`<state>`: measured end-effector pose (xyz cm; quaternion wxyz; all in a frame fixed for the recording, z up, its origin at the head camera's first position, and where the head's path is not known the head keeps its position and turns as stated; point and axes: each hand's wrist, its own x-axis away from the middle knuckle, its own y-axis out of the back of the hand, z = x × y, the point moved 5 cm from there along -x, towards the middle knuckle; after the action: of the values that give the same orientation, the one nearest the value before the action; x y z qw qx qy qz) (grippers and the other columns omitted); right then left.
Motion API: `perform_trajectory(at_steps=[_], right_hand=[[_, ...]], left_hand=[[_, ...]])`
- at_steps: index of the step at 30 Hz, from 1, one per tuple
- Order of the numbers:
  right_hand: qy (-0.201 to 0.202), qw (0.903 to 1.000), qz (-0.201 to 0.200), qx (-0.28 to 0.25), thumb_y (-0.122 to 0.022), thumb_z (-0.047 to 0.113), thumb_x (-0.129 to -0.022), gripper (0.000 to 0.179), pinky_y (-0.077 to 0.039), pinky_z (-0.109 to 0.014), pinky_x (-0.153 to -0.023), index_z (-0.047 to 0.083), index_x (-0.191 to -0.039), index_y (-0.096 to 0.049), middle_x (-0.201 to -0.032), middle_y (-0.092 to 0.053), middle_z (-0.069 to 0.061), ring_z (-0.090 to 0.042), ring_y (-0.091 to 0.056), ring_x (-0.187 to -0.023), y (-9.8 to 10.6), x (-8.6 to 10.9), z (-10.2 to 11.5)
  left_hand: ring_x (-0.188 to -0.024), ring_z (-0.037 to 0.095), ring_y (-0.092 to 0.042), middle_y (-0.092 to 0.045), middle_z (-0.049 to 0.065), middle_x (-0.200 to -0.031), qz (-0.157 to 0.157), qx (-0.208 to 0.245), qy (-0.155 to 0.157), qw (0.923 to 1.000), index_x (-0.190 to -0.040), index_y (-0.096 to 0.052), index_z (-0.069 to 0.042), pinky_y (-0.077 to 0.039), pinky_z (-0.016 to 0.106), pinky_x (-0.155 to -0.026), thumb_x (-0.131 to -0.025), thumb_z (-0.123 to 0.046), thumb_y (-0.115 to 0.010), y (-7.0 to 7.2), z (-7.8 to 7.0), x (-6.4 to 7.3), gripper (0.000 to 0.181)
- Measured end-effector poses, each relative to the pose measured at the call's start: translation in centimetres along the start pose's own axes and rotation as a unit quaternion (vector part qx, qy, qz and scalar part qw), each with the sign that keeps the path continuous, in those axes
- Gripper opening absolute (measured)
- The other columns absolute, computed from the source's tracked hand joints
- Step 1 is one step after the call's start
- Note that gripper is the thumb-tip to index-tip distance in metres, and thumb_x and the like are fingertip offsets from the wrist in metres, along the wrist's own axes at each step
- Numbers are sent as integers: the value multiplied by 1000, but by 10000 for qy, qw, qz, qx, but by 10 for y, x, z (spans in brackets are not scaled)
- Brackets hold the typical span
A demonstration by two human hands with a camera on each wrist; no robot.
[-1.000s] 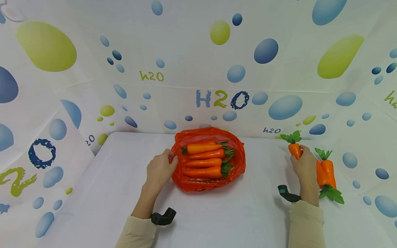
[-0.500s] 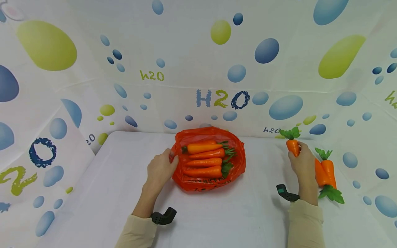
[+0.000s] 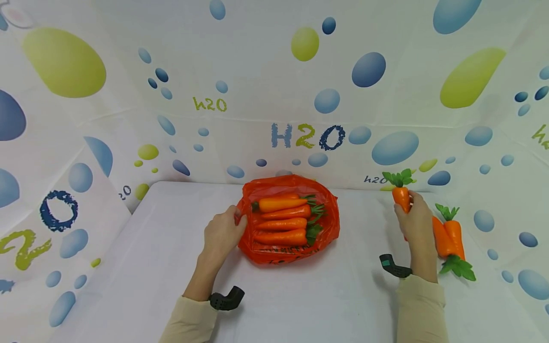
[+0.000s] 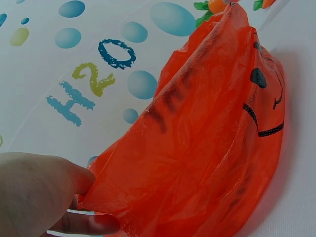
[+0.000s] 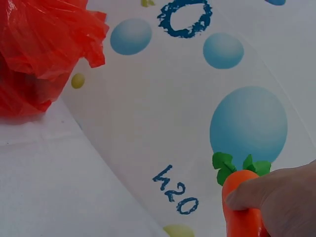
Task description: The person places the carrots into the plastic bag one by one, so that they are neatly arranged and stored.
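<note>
since half a second ago, the right hand (image 3: 416, 221) has shifted slightly up and left in my head view, pinching a carrot (image 3: 401, 196) well right of the red bag (image 3: 333, 226), whose edge the left hand (image 3: 225, 231) pinches. in my left wrist view that pinch takes only thin plastic, so i judge the mouth could sag if it slips. in my right wrist view the carrot looks smooth; a loosened pinch could drop it.
</note>
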<state>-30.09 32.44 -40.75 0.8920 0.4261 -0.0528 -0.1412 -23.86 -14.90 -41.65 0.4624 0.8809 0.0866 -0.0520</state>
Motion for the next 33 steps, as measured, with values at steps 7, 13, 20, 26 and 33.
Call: perform_trajectory(at_steps=[7,13,20,26,33], right_hand=[[241,9995,-200,-35,-52,29,-103,70,-44,-59,-106,5,-159,-18,-149,-41,-30,-45,-47,-126,0,2,9],[301,9992,-239,-113,-53,29,-103,69,-45,-57,-106,8,-159,-19,-149,-42,-27,-44,-49,-126,-1,5,15],[409,9985,-310,-213,-54,28,-103,68,-47,-57,-104,8,-159,-20,-152,-41,-26,-43,-49,-128,-1,8,25],[660,9968,-369,-250,-55,26,-102,68,-48,-57,-102,5,-158,-22,-151,-42,-26,-44,-50,-127,-2,13,35],[1037,9926,-579,-255,-56,22,-102,64,-48,-57,-101,4,-156,-28,-146,-46,-27,-45,-52,-125,-4,16,46]], left_hand=[[-47,15,-48,-53,2,-58,21,35,6,10000,-99,-61,-5,-42,25,-46,-96,-26,-56,0,0,1,21],[-47,15,-48,-54,2,-59,1,26,-7,10000,-99,-61,-6,-42,25,-46,-97,-27,-56,0,1,0,22],[-47,16,-48,-54,3,-59,-10,32,-5,10000,-99,-61,-5,-42,25,-46,-97,-26,-57,1,1,0,22],[-47,16,-48,-54,3,-59,-11,37,-3,10000,-98,-61,-5,-42,25,-46,-97,-26,-56,2,0,1,22],[-47,16,-48,-53,3,-59,2,44,-9,10000,-98,-60,-4,-42,25,-46,-97,-26,-56,3,0,1,22]])
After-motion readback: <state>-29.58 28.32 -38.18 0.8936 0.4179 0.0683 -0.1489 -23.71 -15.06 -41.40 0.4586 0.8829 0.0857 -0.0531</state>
